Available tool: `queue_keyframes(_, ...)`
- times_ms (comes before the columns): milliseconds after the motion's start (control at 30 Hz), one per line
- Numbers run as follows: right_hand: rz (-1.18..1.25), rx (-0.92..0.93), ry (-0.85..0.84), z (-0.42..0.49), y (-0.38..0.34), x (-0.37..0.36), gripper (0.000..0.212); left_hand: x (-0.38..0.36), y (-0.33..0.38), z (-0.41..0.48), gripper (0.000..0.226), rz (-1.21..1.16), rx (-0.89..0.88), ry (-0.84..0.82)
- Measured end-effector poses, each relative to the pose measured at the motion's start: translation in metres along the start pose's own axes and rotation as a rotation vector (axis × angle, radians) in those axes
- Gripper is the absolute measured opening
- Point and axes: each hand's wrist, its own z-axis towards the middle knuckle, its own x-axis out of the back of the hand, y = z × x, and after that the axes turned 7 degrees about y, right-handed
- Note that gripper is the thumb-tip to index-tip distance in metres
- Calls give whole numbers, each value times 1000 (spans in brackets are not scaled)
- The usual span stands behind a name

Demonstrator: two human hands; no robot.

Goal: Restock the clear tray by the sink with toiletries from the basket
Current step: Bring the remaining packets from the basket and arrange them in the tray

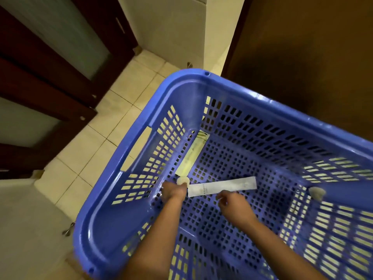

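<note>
A large blue slotted basket (181, 93) fills the lower right of the head view, standing on a tiled floor. On its bottom lie a cream flat packet (192, 155) along the left wall and a long white packet (222, 186) across the middle. A small white round item (316, 193) lies at the right. My left hand (173, 190) reaches down near the cream packet's near end and holds a small white round item (183, 180) at its fingertips. My right hand (232, 205) hovers over the white packet's near edge, fingers curled, gripping nothing that I can see. The clear tray is out of view.
Dark wooden doors with frosted panels (50, 57) stand at the left. A brown wooden panel (302, 47) rises behind the basket. Cream floor tiles (121, 98) stretch to the left of the basket, and a pale cabinet (26, 219) with a metal knob sits at the lower left.
</note>
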Motion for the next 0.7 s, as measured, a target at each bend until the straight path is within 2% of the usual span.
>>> queue_keyframes(133,5,20,6,29,-13,-8,35,-20,-2,16,75,-181,69,14)
queue_keyframes(233,18,38,6,52,-24,-8,32,-30,-4,30,79,-223,97,49)
queue_keyframes(333,65,31,22,71,-34,-13,29,-36,-8,37,61,-251,83,79)
queue_keyframes(567,122,81,2,78,-45,-34,28,-38,-4,26,28,-79,-169,143)
queue_keyframes(700,239,129,17,63,-41,-25,32,-36,4,5,25,-147,-263,108)
